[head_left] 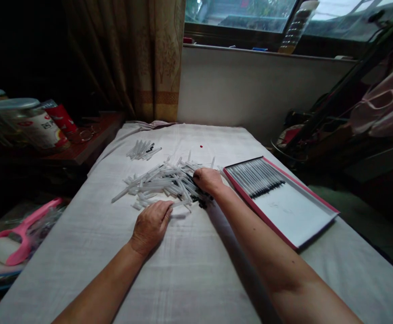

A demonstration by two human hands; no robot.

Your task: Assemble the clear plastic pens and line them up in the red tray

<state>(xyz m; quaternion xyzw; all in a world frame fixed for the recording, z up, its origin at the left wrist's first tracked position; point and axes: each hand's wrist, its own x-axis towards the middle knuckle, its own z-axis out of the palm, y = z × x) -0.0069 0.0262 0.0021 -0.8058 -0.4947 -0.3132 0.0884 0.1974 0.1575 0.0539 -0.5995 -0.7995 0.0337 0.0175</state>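
Note:
A loose pile of clear plastic pen tubes (159, 182) lies on the white cloth of the table (189, 270). My left hand (151, 225) rests palm down at the pile's near edge, its fingers bent over a tube or two. My right hand (209, 180) reaches into the pile's right side, fingers curled among tubes and small black parts; what it grips is hidden. A smaller bunch of tubes (142, 150) lies further back. To the right sits a red-rimmed box lid (304, 216) with a row of finished pens (257, 177) lined up at its far end.
A tiny red bit (201, 146) lies on the cloth near the back. Glass jars (30, 123) stand on a dark side table at left. A pink tool (24, 231) lies lower left. Curtain, wall and window are behind; clutter and pink fabric fill the right.

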